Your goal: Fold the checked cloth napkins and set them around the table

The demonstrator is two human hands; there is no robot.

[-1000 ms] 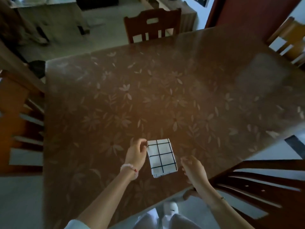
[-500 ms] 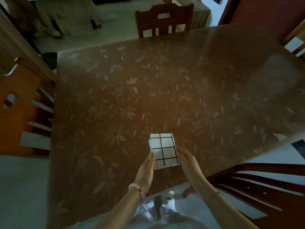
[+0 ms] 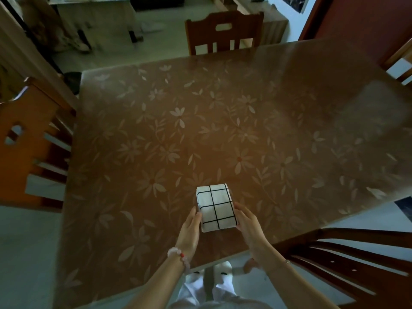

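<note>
Both hands have closed in since a second ago, when the left hand (image 3: 189, 228) alone pinched the napkin's upper corner and the right hand (image 3: 248, 224) hung off to the side, and now they bracket the folded checked napkin (image 3: 215, 208) from either side. The napkin lies flat on the counter (image 3: 156, 141) near the edge closest to the person, a compact white rectangle with black grid lines, its layers stacked fairly square (a little fullness shows at the top fold). The left fingers (image 3: 193, 216) are straight and pressed against the napkin's left edge; the right fingers (image 3: 240, 208) touch its right edge. Neither grip looks clenched on the cloth: both hands are flat and open, nudging and squaring rather than lifting. So this one reads as folded and being set at the near place, in front of the dark chair (image 3: 347, 259) at lower right. How far along? By my reckoning, early. No other napkin shows anywhere on the floral surface, and the places by the far chair (image 3: 224, 33) and the orange chair (image 3: 24, 139) on the left are bare of cloth. No stock of unfolded napkins is in view either, so where the rest will come from I cannot tell. What is left, it seems, is releasing this one and repeating the fold for the other seats.
</note>
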